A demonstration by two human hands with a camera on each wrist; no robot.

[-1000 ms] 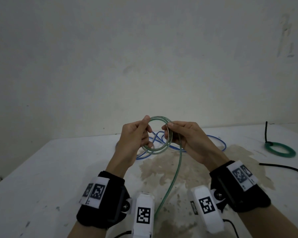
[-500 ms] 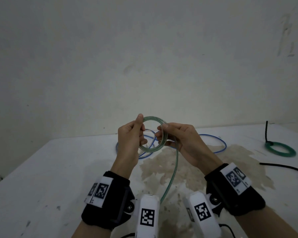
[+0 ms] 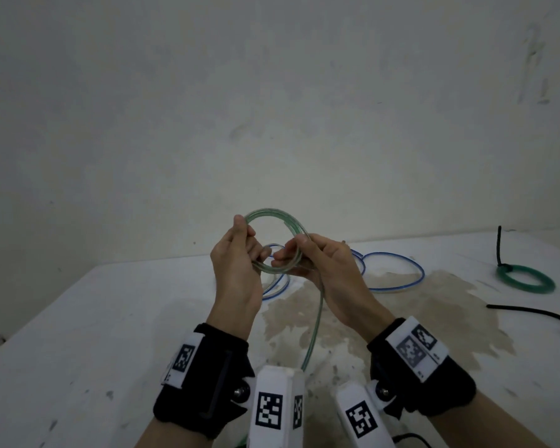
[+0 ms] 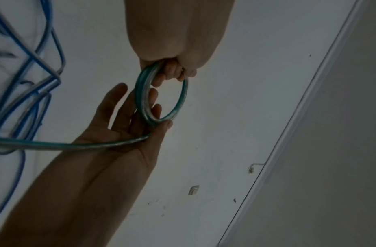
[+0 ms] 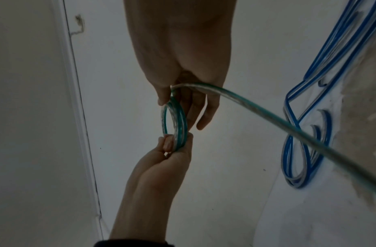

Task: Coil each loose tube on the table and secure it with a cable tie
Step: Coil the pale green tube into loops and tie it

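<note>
A clear green-striped tube (image 3: 272, 217) is wound into a small coil held up above the table (image 3: 78, 334). My left hand (image 3: 251, 250) pinches the coil's left side between thumb and fingers. On the coil's right side, my right hand (image 3: 290, 255) holds the loops with its thumb against its fingers. The tube's loose tail (image 3: 317, 318) hangs down from my right hand toward me. The left wrist view shows the coil (image 4: 181, 98) between both hands, the right thumb (image 4: 167, 124) on its rim. In the right wrist view the left hand (image 5: 172, 147) grips the coil (image 5: 175, 122) from below.
A loose blue-striped tube (image 3: 398, 255) lies tangled on the table behind my hands. At the right a dark green coil (image 3: 527, 281) lies bound with a black tie (image 3: 499, 244). A loose black cable tie (image 3: 530, 313) lies nearer. A brown stain (image 3: 434, 305) marks the table's middle.
Both hands have risen a little with the coil and moved closer together. My right hand has shifted round the coil's right side, and the tail hangs shorter.
</note>
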